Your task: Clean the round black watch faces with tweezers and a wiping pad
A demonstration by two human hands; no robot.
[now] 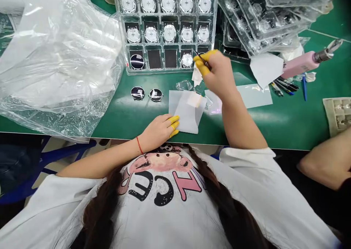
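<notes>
My left hand point(161, 130), with yellow finger cots on several fingers, lies flat with its fingertips on the edge of some white translucent sheets point(186, 113). In my right hand point(219, 71), also in yellow finger cots, is a thin dark tool, apparently tweezers point(201, 60), pinched between the fingers. Its tip is over the front right of a clear plastic tray point(167, 72) of watch cases, close to a watch case point(187, 60) lying back up. The hand partly hides the corner pocket. Two dark-faced watch heads point(137, 93) lie on the green table left of the sheets.
Clear plastic bags point(68, 59) cover the left side. Stacked plastic trays point(263, 18) stand at the back right. Near them are a pink bottle point(300, 64) with a metal nozzle, several pens point(285, 86) and a pale sheet point(255, 96). Another person's arm point(329, 161) is at the right.
</notes>
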